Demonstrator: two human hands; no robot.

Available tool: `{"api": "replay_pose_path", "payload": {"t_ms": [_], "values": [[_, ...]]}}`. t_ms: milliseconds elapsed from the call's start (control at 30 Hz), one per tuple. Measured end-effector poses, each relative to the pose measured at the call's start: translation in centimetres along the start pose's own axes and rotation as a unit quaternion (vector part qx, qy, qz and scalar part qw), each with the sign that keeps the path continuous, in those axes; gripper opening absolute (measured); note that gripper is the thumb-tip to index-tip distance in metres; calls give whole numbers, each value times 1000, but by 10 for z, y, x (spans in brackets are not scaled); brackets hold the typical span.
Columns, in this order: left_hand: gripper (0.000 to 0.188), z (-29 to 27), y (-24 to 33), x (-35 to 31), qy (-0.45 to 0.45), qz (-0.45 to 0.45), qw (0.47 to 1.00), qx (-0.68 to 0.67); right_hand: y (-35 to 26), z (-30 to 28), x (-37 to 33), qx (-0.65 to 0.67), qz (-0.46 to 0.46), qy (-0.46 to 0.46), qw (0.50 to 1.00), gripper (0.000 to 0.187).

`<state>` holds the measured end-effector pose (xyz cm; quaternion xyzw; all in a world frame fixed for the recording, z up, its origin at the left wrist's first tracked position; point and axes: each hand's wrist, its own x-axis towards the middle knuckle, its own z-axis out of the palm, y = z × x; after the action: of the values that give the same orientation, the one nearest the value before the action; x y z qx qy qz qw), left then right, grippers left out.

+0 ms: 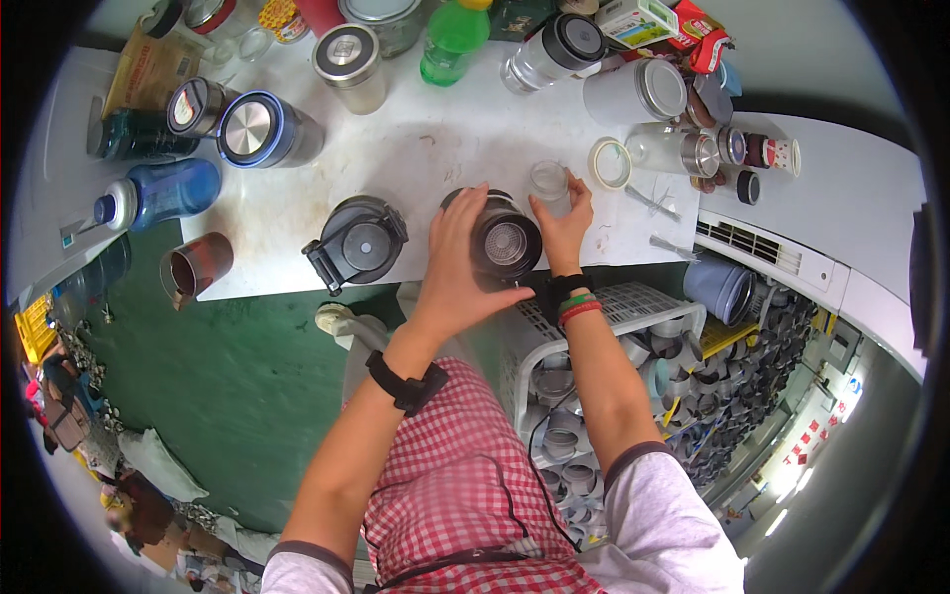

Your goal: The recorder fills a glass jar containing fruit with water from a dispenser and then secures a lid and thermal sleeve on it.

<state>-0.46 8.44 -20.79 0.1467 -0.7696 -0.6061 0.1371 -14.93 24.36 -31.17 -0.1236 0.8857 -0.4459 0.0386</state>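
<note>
White tabletop [421,148] lies open before the green bottle [455,45], hemmed by a black-lidded vessel [364,243] at left, a clear cup [548,179] at right.

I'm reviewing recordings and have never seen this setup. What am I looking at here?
There is no robot: these are a person's bare hands, filmed from above by a wide fisheye camera on their head, so straight edges bend. The left hand curves around a dark container with a perforated insert. The right hand has its fingers at a small clear cup; how firm either grip is, I cannot tell. Around them on the white table are a blue bottle, a green bottle and several jars.
</note>
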Motion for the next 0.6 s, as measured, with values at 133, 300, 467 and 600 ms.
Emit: {"api": "replay_pose_path", "payload": {"t_ms": [133, 300, 467, 600], "values": [[104, 12, -12, -5, 45, 18, 998, 50, 6, -9, -11, -179, -42, -22, 983, 75], [101, 11, -5, -22, 80, -54, 994, 57, -30, -33, -61, -64, -57, -62, 994, 87], [79, 22, -9, -61, 98, -169, 981, 20, -68, -22, -98, 89, -78, -131, 984, 114], [66, 9, -6, -114, 53, -225, 973, 26, -87, 6, -95, 224, -58, -75, 970, 126]]}}
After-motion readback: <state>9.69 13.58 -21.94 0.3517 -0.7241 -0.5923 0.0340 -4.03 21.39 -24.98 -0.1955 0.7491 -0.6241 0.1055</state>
